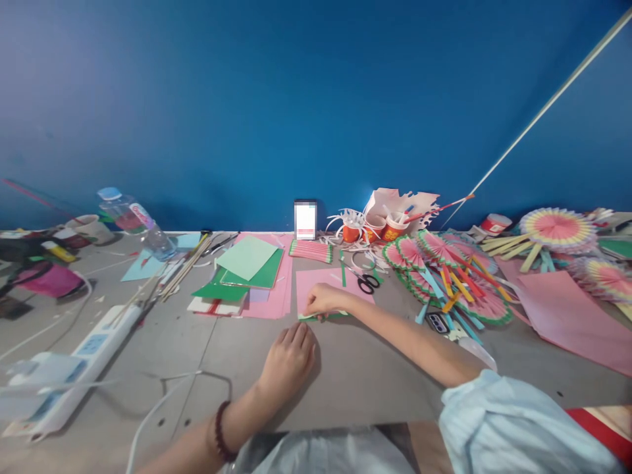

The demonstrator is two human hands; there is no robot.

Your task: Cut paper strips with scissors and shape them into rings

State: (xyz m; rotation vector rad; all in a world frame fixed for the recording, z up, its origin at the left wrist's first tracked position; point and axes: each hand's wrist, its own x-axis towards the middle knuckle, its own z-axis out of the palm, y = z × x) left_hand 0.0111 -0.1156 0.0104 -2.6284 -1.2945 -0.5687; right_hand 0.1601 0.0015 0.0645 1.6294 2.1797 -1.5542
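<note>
My right hand (322, 301) reaches forward to the near edge of a pink paper sheet (316, 283) and pinches a thin green-and-white paper strip (330, 316) that lies there. My left hand (289, 359) rests on the grey table (345, 375) just in front of it, fingers together and curled slightly down, holding nothing that I can see. A dark bead bracelet sits on my left wrist. Black scissors (368, 283) lie just beyond the pink sheet.
A stack of green and pink paper (249, 273) lies left of centre. Pleated paper fans with coloured strips (444, 273) spread to the right, beside large pink sheets (563, 316). Paper cups (372, 230) and a phone (305, 219) stand by the blue wall. A power strip (81, 355) and water bottle (133, 220) lie left.
</note>
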